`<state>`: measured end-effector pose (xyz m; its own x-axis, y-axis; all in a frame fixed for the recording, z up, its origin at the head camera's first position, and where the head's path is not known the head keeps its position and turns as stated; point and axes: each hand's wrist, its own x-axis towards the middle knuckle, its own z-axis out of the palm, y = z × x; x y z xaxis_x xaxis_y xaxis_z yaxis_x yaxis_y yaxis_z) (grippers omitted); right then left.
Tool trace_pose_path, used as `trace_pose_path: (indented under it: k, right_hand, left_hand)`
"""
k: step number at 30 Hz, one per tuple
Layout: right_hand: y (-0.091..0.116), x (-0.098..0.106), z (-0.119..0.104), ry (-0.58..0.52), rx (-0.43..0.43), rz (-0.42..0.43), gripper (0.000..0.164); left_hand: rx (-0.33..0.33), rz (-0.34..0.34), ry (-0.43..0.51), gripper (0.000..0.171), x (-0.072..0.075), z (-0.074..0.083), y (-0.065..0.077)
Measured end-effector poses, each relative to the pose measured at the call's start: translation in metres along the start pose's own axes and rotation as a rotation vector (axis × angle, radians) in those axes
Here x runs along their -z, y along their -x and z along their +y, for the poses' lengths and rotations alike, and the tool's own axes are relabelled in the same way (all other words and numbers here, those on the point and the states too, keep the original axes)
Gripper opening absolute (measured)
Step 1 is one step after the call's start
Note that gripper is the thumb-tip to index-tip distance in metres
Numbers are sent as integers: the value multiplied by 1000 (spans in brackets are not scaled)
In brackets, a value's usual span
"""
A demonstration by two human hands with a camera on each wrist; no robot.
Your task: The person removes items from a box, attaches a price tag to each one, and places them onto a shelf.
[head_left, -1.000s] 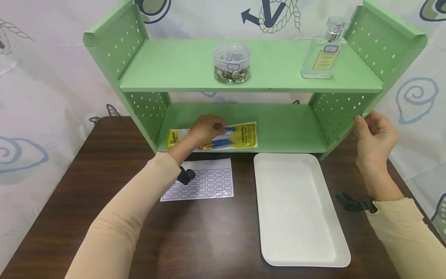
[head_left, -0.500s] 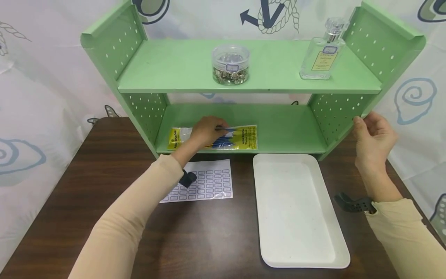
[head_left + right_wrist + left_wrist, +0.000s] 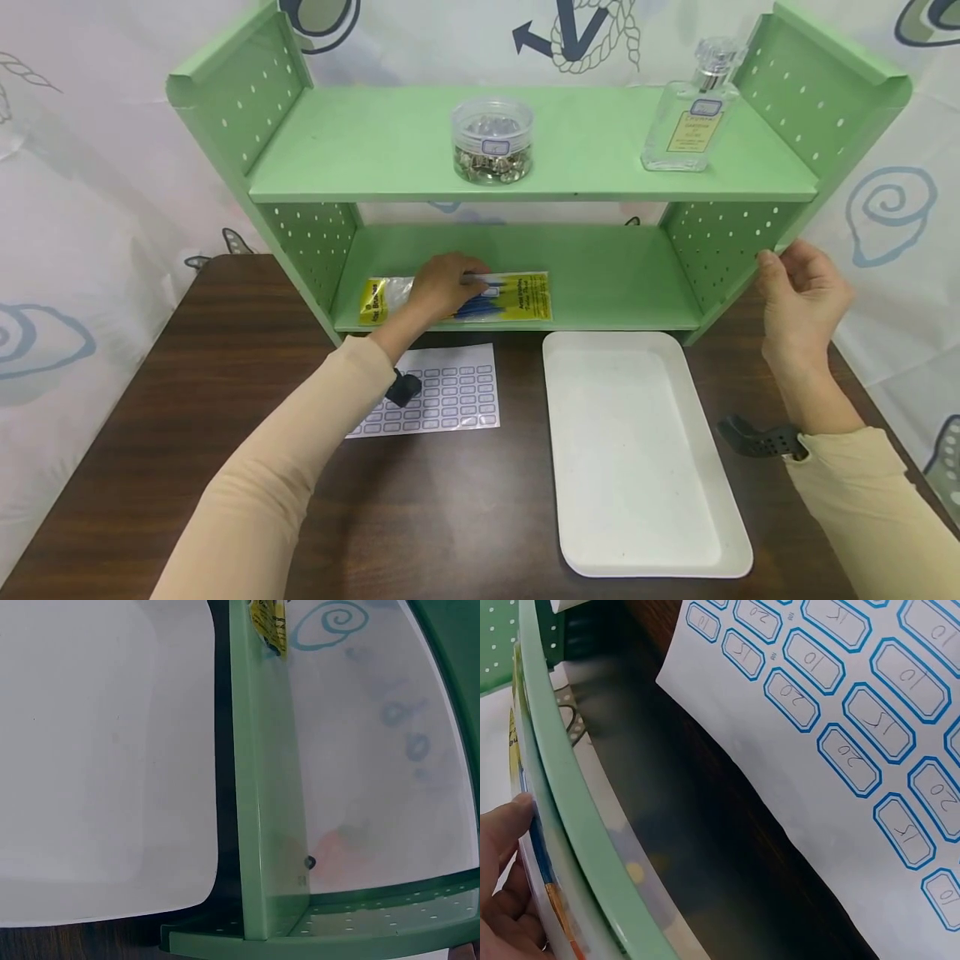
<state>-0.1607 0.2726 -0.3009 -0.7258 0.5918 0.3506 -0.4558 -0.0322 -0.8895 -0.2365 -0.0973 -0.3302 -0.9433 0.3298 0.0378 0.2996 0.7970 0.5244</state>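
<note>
My left hand (image 3: 444, 287) pinches a clear and yellow packet of artist brushes (image 3: 531, 297), which lies along the front of the lower shelf of a green rack (image 3: 607, 271). Blue brush handles and a small white label show through the plastic. In the left wrist view, the thumb of that hand (image 3: 506, 881) presses one face of the packet (image 3: 538, 851), with the other fingers curled below. At the rack's right side panel, my right hand (image 3: 804, 304) grips the front edge between thumb and fingers.
A sheet of numbered labels (image 3: 465, 387) lies on the dark table (image 3: 420, 517), partly under the left wrist. Right of it stands a white tray (image 3: 648, 454). The upper shelf bears a clear jar of metal pieces (image 3: 492, 142) and a glass perfume bottle (image 3: 684, 133).
The brush packet has turned slightly and now lies straighter along the shelf, its right end a little lower. My left hand has shifted only slightly with it. My right hand keeps its grip.
</note>
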Motion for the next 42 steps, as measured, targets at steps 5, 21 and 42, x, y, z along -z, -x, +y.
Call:
trace_pose_path:
  k: [5,21,42]
  right_hand:
    - [1,0,0,-1,1,-2,18]
    - [2,-1,-1,-28,-28,-38,19]
    - [2,31,-32,-114,-113,-109,23]
  left_hand:
    - [7,2,6,29,-1,-2,0]
    - [4,42,-59,39,0,-8,7]
    - [-306,102,35,41,44,-13,81]
